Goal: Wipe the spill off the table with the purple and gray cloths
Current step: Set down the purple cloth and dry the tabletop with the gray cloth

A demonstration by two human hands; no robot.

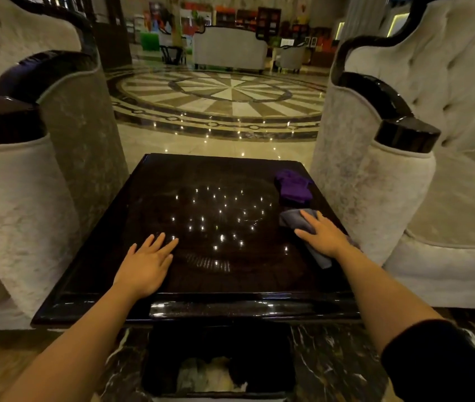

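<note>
A glossy dark square table (99, 271) stands before me, its top mirroring many small ceiling lights. The purple cloth (292, 187) lies crumpled at the far right corner, untouched. Just nearer, the gray cloth (294, 219) is spread along the right edge. My right hand (321, 235) lies flat on top of the gray cloth, fingers extended, pressing it to the table. My left hand (146, 265) rests palm down on the bare tabletop at the near left, fingers spread, holding nothing. I cannot make out a spill on the reflective surface.
Pale upholstered armchairs with black glossy arms flank the table closely, one on the left (21, 198) and one on the right (404, 184). A dark bin (218, 361) stands below the table's near edge. A polished patterned floor (224, 97) stretches beyond.
</note>
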